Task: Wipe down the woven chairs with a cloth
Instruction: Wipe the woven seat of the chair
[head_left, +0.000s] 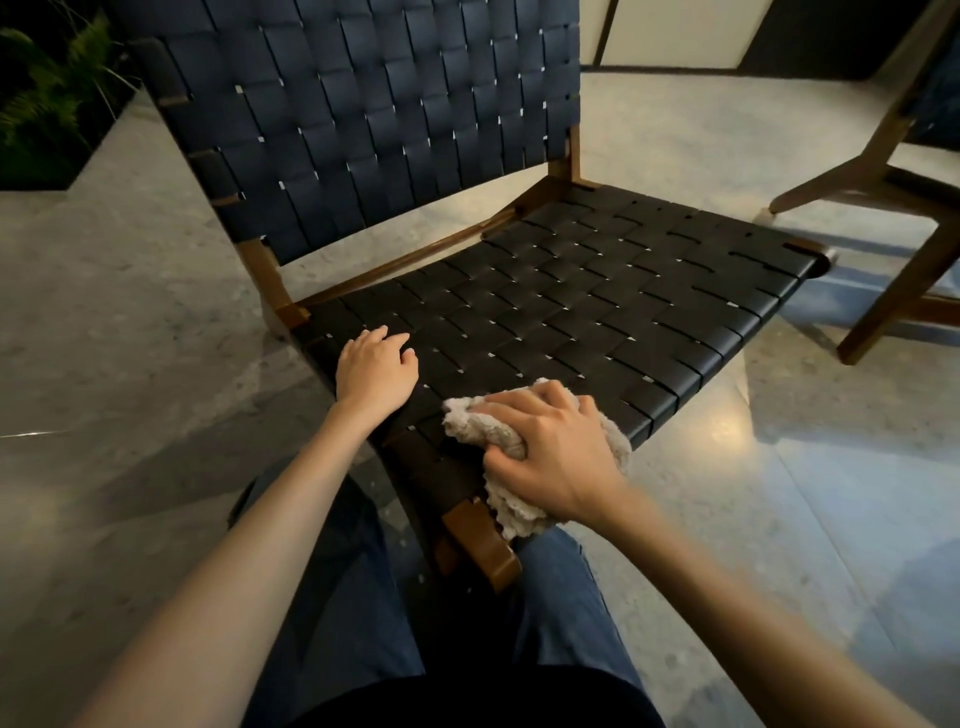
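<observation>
Right hand (550, 452), lower centre of frame, grips a bunched cloth (493, 426) with curled fingers, pressing it on the near corner of the chair (571, 291) seat. Left hand (375, 366), just left of it, rests flat on the weave, fingers relaxed and holding nothing. Cloth is partly hidden under the right hand. A second chair (893, 171) is cut off at the upper right edge. Plant (47, 93), upper left, is dim.
</observation>
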